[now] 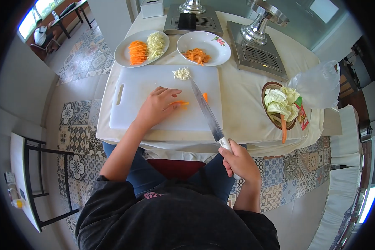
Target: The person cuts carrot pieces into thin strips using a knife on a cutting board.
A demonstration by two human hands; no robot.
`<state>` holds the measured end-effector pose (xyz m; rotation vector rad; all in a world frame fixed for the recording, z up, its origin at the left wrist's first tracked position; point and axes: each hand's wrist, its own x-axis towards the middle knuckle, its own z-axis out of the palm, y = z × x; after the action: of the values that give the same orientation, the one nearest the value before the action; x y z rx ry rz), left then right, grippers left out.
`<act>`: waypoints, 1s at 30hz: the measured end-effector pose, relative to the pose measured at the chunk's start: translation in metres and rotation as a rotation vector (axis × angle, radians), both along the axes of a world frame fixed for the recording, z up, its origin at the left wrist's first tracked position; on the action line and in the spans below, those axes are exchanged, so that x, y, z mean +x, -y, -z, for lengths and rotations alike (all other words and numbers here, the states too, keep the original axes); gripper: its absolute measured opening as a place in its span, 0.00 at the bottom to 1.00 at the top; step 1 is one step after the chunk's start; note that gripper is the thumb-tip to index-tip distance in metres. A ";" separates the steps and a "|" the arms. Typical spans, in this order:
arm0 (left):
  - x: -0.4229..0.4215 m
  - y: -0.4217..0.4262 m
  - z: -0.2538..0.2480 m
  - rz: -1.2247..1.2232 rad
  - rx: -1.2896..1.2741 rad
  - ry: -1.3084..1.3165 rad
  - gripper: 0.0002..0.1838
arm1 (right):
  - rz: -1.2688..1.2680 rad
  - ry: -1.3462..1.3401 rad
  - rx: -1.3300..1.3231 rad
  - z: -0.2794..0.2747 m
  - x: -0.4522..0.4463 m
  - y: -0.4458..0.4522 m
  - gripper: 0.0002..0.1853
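My right hand (237, 160) is wrapped round the white handle of a kitchen knife (207, 110). Its long blade points away from me over the white cutting board (143, 110), with the tip beside a small heap of pale shredded cabbage (181, 74). My left hand (159, 104) rests over the board with fingers apart, its thumb at a few thin carrot strips (180, 102). To the right of the blade lies a short piece of carrot (205, 97). Part of what lies under the left hand is hidden.
Behind the board stand a plate (120, 54) of shredded carrot and cabbage and a flowered plate (183, 39) with carrot scraps. A brown-rimmed bowl (264, 98) of cabbage leaves and a carrot is at right, near a plastic bag (321, 85). Metal stands (260, 50) are behind.
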<state>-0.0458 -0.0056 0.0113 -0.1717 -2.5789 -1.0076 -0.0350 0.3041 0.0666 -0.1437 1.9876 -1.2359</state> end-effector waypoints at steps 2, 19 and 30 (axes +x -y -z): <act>0.002 0.003 0.006 -0.006 -0.100 -0.067 0.20 | -0.007 0.023 -0.001 -0.002 0.004 -0.008 0.17; 0.020 -0.010 -0.003 -0.193 -0.080 -0.023 0.21 | -0.040 0.191 -0.037 -0.016 0.018 -0.026 0.16; 0.009 -0.005 0.003 -0.044 0.092 0.072 0.15 | -0.041 0.537 -0.160 -0.008 0.027 -0.057 0.15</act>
<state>-0.0372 -0.0008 0.0079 -0.0551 -2.5810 -1.1332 -0.0081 0.3608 0.0746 0.0658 1.4192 -1.2492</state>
